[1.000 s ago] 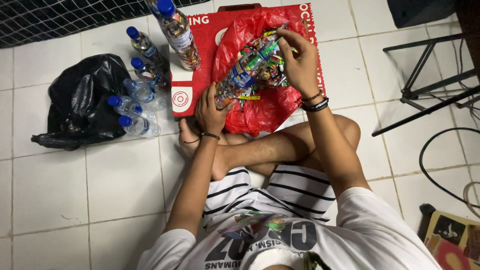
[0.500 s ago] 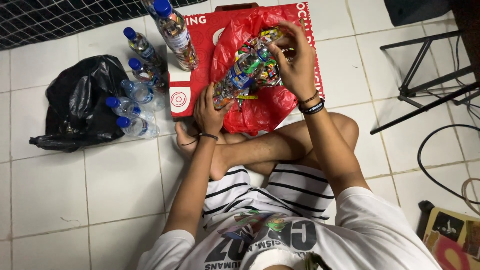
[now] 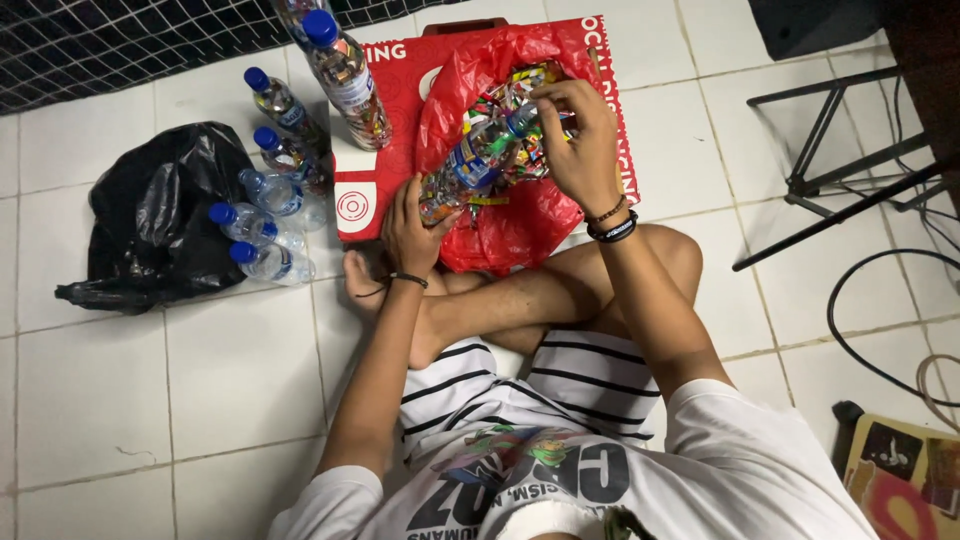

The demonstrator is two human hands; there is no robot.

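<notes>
I sit cross-legged on white floor tiles. My left hand (image 3: 410, 225) grips the lower end of a clear plastic bottle (image 3: 470, 165) stuffed with colourful scraps, held tilted over a red plastic bag (image 3: 520, 225). My right hand (image 3: 585, 135) is at the bottle's mouth, fingers pinched there; what they hold is too small to tell. The red bag holds a heap of colourful wrapper scraps (image 3: 510, 95) and lies on a flat red cardboard sheet (image 3: 385, 195).
Several blue-capped bottles (image 3: 270, 225) stand or lie left of the cardboard, one tall filled one (image 3: 345, 75) at its top corner. A black plastic bag (image 3: 155, 225) lies farther left. Black netting runs along the top left; a black metal stand (image 3: 830, 180) and cables are at right.
My right hand has shifted slightly left and down onto the bottle's mouth. My left hand keeps its grip on the bottle's base.
</notes>
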